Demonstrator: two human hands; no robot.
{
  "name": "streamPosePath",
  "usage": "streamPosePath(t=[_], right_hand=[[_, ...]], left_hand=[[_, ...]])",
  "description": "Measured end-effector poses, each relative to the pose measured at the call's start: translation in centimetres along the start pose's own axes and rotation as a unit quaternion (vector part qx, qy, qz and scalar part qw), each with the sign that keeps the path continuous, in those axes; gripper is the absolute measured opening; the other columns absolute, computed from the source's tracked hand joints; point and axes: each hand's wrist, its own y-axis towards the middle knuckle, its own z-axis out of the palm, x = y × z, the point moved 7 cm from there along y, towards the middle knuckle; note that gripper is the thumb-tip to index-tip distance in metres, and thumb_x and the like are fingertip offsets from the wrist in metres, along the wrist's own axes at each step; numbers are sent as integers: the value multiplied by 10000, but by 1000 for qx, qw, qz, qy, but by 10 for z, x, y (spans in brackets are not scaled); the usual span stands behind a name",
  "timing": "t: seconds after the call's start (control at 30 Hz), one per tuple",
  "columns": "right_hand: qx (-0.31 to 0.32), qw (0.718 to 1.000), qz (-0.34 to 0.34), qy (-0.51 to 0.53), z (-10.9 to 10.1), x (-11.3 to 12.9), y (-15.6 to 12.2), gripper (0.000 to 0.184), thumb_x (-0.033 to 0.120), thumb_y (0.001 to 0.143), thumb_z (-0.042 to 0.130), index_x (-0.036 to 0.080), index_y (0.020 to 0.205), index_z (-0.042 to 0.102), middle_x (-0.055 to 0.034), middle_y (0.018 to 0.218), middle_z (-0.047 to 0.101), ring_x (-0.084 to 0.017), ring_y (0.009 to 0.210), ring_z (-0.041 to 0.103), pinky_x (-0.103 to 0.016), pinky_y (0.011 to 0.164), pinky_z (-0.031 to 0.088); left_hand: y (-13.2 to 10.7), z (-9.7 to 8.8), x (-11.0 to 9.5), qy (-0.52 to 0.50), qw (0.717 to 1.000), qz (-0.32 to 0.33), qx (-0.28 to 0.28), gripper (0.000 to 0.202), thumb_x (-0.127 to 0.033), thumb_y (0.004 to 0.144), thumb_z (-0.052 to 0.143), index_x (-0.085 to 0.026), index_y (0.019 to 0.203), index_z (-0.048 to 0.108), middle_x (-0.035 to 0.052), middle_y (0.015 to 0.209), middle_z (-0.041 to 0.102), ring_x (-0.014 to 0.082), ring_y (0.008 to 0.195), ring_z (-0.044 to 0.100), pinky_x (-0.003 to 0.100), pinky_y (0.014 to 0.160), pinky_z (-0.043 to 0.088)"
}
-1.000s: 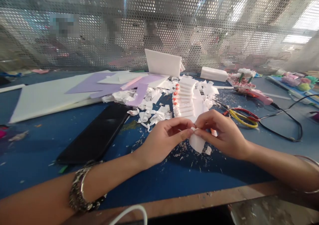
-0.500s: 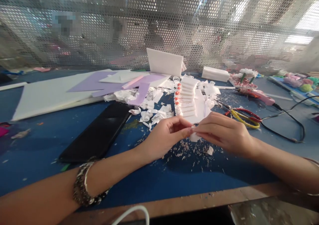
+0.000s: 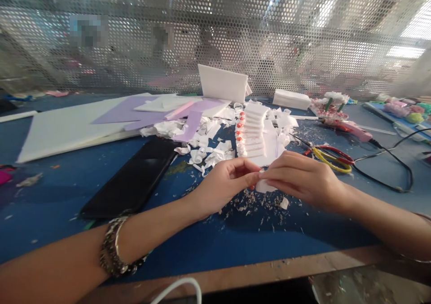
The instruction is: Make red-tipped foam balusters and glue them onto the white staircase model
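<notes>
My left hand [image 3: 225,185] and my right hand [image 3: 301,178] meet over the blue table [image 3: 67,191], fingertips pinched together on a small white foam piece [image 3: 263,186]. The piece hangs just above a scatter of white crumbs [image 3: 259,203]. Behind the hands lies a row of white rolled foam strips with red tips [image 3: 251,133]. A beaded bracelet [image 3: 112,250] sits on my left wrist.
A black phone [image 3: 133,180] lies left of the hands. White and lilac foam sheets [image 3: 101,120] and curled offcuts [image 3: 205,147] cover the far left. Red and yellow scissors [image 3: 328,156], a pink glue gun [image 3: 350,131] with black cable lie right. A perforated metal screen [image 3: 215,34] backs the table.
Both hands have risen slightly and turned the white piece; less of it hangs below the fingers than a second ago. Since half a second ago almost nothing has moved.
</notes>
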Motion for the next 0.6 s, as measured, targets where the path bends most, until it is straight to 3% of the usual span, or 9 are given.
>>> streamPosePath(t=[0.23,0.47,0.6], right_hand=[[34,996,-18,-81,-4,9,0,197,128,881,408,116,951,592,-70,832,603,-125,751,512,-244,641,472],[86,992,9,-94,0,6,2,265,153,909,339,96,1019,574,-81,844,581,-121,756,500,-228,626,463],[61,988,-33,-136,-2,12,1,267,123,901,329,83,970,585,-76,772,577,-122,698,485,-231,561,437]], left_hand=[[0,-1,0,-7,1000,-2,1,179,-322,725,636,-151,759,598,-24,640,558,84,610,514,213,620,425],[2,-3,1,9,1000,6,6,190,-335,751,614,-149,786,598,-16,666,558,92,643,513,216,638,408],[2,1,3,7,1000,-9,26,193,-335,752,613,-145,782,594,-23,672,560,82,637,504,203,629,396]])
